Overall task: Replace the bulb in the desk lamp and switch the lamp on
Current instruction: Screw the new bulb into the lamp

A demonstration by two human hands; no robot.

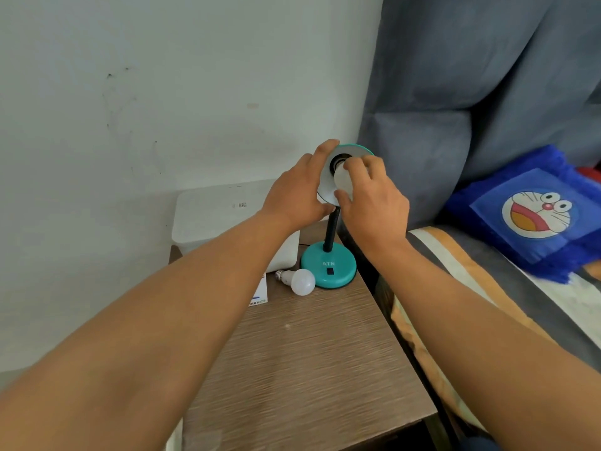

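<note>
A teal desk lamp stands on a brown bedside table (312, 359); its round base (328, 266) carries a black switch (330, 272). The lamp shade (328, 187) is tilted towards me, showing its white inside and dark socket. My left hand (297, 190) grips the shade's left rim. My right hand (374, 196) has its fingers closed around a white bulb (343, 179) at the socket. A second white bulb (298, 280) lies on its side on the table just left of the base.
A white box (211, 216) sits at the back of the table against the wall. A small printed card (259, 292) lies beside the loose bulb. A bed with a blue cartoon cushion (536, 213) and grey curtain (471, 76) borders the table's right edge.
</note>
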